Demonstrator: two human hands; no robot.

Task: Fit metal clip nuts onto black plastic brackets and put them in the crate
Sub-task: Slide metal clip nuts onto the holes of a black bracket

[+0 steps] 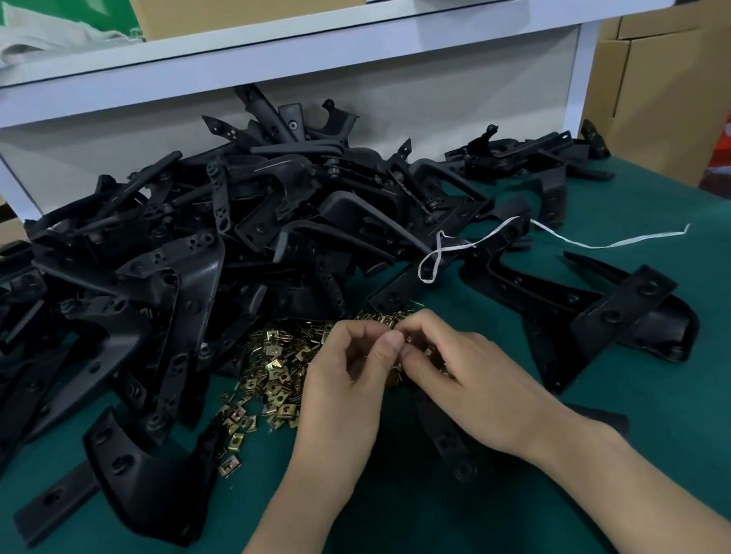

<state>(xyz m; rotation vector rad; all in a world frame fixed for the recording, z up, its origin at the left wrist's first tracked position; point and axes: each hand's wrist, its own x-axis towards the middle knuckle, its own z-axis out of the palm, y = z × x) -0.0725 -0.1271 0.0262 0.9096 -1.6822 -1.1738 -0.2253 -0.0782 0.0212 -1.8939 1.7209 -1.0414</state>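
Note:
A big heap of black plastic brackets (214,233) covers the back of the green table. In front of it lies a scatter of brass-coloured metal clip nuts (270,381). My left hand (347,388) and my right hand (458,372) meet over that scatter, fingertips together, pinching clip nuts between them. A single black bracket (447,442) lies on the table under my right hand, partly hidden by it. No crate is in view.
Loose brackets lie at the left front (146,475) and at the right (606,316). A white string (482,242) trails across the pile. A white shelf (319,41) overhangs the back. Cardboard boxes (677,88) stand to the right. Green table mat (667,469) runs to the front.

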